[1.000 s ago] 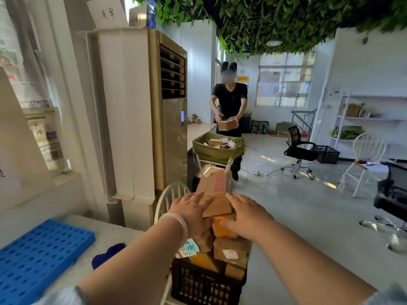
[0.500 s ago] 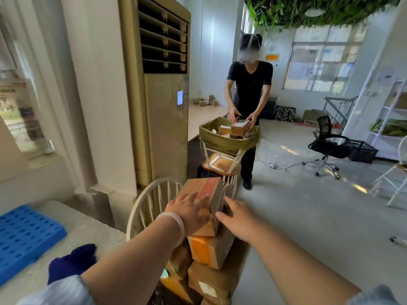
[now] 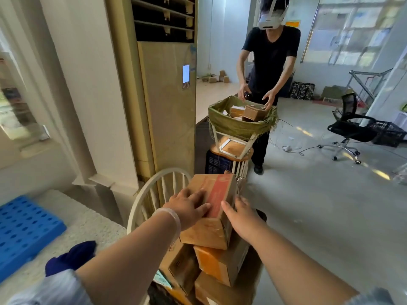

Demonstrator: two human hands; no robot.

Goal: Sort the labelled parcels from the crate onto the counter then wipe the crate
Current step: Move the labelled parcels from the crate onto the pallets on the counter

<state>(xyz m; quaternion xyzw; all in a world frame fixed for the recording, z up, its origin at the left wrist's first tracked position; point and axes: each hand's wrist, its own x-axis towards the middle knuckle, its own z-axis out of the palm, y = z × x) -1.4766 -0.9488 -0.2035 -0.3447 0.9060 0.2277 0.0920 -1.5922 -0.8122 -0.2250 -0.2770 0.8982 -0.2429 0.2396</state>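
Two grips are on the topmost parcel (image 3: 209,233) of a leaning pile. The left grip (image 3: 187,208) lies flat on its lid, fingers straight and spread, reaching to the red tape band (image 3: 218,194). The right grip (image 3: 242,216) clasps the parcel's right edge, thumb up on the lid and fingers curled over the side. A pale bangle (image 3: 174,219) sits on the left wrist.

That parcel rests tilted on an orange-faced parcel (image 3: 211,260), with more brown boxes (image 3: 182,267) stacked below and beside it. Only a dark sliver of the crate (image 3: 156,294) shows under them at the bottom edge.

Just behind the pile stands the curved back of a white chair (image 3: 152,190). To the left runs the pale desk (image 3: 88,223), carrying a blue perforated board (image 3: 22,230) and a dark blue cloth (image 3: 72,258) near its front edge.

Further off, a tall beige air conditioner (image 3: 169,95) stands against the pillar. Beyond it another person (image 3: 271,58) in a black shirt and a headset leans over a green-lined basket (image 3: 237,126) that holds several boxes, both hands near its rim. A black office chair (image 3: 350,128) stands well apart on the grey floor (image 3: 319,216) to the right.
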